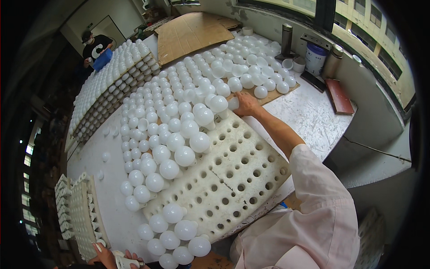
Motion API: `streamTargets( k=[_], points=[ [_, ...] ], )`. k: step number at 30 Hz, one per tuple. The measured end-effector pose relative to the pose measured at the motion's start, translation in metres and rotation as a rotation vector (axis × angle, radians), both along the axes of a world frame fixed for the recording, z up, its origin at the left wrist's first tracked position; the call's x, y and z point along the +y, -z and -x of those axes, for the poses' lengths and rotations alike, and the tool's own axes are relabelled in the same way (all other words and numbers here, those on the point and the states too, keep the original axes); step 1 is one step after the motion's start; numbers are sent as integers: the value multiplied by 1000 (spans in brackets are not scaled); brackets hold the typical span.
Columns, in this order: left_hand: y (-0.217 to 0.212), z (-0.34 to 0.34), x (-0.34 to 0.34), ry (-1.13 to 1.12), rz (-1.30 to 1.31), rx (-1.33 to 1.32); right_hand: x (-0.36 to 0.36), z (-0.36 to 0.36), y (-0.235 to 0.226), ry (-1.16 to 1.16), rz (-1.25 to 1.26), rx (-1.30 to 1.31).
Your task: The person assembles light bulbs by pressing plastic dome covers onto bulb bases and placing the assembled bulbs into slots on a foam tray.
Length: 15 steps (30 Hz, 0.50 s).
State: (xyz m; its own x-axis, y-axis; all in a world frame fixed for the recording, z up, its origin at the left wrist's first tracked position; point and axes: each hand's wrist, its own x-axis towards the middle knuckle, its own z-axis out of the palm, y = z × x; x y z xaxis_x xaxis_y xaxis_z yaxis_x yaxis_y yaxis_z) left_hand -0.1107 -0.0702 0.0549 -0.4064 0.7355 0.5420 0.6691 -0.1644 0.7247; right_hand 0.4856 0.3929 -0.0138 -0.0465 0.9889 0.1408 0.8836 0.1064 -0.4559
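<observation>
At the near edge of the table (pixel 309 116), a bulb (pixel 126 262) is held in the left hand (pixel 107 256), fingers closed around its base. At the far edge of the perforated tray (pixel 233 179), another bulb (pixel 233 103) is gripped by the right hand (pixel 247 105). The white globes are judged light, smooth and fragile, best taken by the base.

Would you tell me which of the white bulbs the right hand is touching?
The right hand touches the bulb at the perforated foam tray's far edge, lying on its side unlike the upright others.
</observation>
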Motion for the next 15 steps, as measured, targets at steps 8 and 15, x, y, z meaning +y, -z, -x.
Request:
streamTargets(
  k=[8,15],
  points=[
    [-5,-164,-28,436,232,-570,-21,-27,0,-1,54,1073],
    [-19,-324,95,815,491,-1083,-129,-23,-26,-408,270,1262]
  ],
)
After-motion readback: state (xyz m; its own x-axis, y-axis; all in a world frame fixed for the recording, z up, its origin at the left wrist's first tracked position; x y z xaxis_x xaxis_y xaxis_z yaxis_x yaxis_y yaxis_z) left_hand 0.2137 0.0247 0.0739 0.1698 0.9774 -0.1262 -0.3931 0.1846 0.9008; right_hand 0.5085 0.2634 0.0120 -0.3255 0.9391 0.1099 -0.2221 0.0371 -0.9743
